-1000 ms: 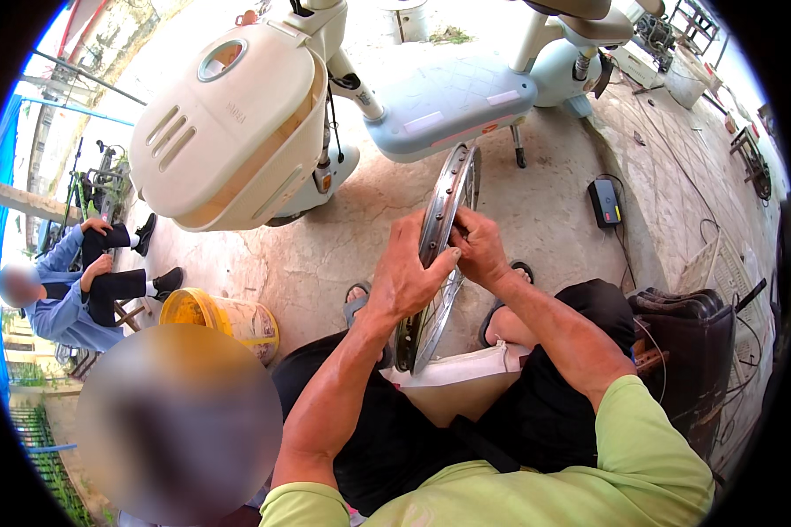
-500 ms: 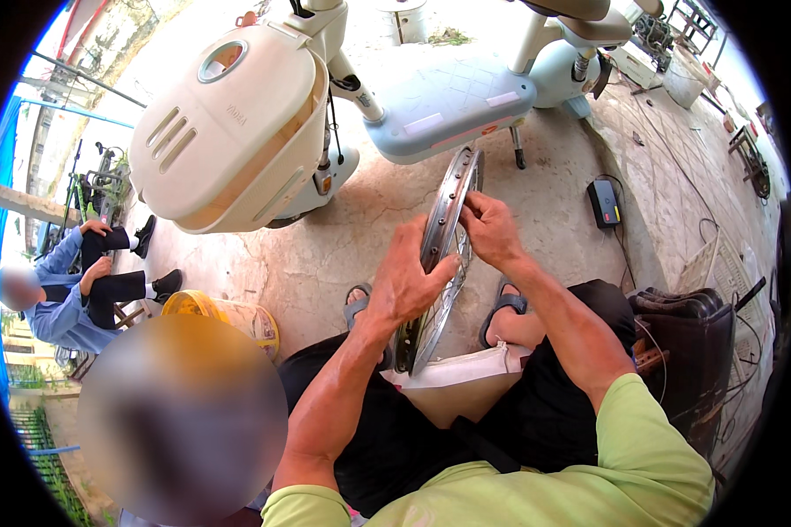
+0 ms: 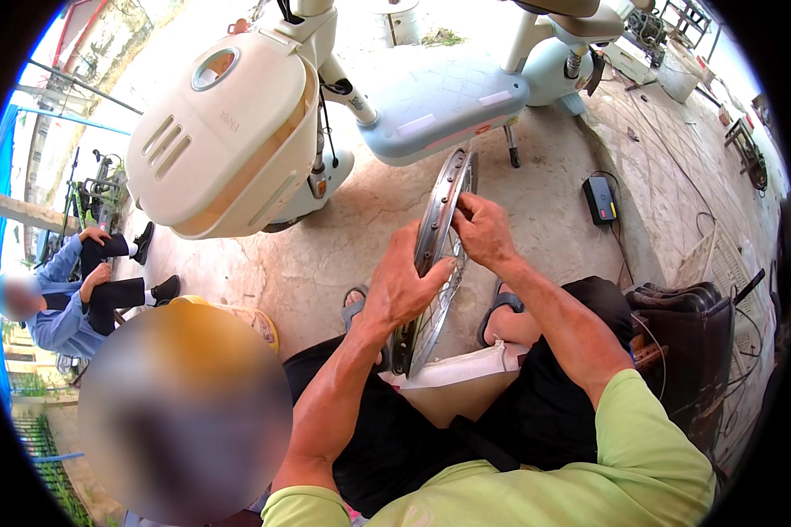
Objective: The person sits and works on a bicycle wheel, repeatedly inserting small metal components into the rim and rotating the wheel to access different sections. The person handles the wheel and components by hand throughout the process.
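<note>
A spoked wheel (image 3: 441, 195) with a bare silver rim and no tyre stands upright on edge between my knees, its lower edge by a white-edged tan cloth (image 3: 466, 382) across my lap. My left hand (image 3: 404, 283) is wrapped round the rim's left side, the thumb lying over toward the spokes. On the far right side, my right hand (image 3: 485, 230) is closed with its fingertips pressed at the rim and spokes. Whether those fingertips also pinch a small part is hidden.
A pale blue and cream scooter (image 3: 444, 105) with a large front basket (image 3: 224, 132) stands ahead. On the concrete floor at right lies a black charger box (image 3: 600, 200). A dark padded seat (image 3: 685, 338) is beside my right knee. At left sit a person (image 3: 66, 299) and a yellow-rimmed bucket (image 3: 259, 327).
The view has shifted slightly. Both hands keep their places on the wheel, with only a slight movement of the right fingers along the rim.
</note>
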Action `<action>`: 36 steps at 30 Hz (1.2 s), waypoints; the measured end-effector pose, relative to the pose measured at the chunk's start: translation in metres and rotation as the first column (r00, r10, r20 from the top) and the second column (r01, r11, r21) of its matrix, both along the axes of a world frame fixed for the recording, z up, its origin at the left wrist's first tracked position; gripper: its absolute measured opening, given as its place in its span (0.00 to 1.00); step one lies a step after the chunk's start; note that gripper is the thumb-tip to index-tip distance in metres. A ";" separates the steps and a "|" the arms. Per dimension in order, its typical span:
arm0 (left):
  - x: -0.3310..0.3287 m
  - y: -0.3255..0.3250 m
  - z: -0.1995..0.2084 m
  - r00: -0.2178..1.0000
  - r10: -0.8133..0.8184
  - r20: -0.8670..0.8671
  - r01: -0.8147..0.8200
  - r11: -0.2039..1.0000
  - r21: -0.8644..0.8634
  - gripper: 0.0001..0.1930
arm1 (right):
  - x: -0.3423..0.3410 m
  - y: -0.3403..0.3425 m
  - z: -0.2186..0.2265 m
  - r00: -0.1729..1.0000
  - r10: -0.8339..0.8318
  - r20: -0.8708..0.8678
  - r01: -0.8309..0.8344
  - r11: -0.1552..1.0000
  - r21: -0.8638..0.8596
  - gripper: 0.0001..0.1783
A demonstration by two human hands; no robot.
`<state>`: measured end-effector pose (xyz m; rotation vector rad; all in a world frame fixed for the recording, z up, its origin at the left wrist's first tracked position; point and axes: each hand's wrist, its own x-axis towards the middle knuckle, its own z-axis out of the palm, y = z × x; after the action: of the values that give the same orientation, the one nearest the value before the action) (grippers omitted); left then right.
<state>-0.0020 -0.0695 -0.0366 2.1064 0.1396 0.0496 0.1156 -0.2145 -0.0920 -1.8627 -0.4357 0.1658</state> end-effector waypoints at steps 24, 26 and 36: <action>0.004 -0.004 -0.006 0.995 -0.051 0.080 0.043 0.995 0.094 0.40 | -0.009 -0.026 0.025 0.998 0.059 0.035 -0.061 0.996 0.057 0.10; 0.004 -0.008 -0.005 0.997 -0.048 0.065 0.043 0.996 0.080 0.40 | -0.006 -0.026 0.023 0.995 0.089 0.053 -0.090 0.996 0.007 0.11; 0.004 -0.003 -0.020 0.996 -0.019 0.091 0.020 1.000 -0.012 0.38 | 0.010 -0.014 -0.034 0.991 0.100 0.093 -0.101 0.995 0.005 0.11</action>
<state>0.0022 -0.0723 -0.0567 2.0880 0.0646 0.1319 0.1260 -0.2283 -0.1259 -1.8450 -0.5947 0.1452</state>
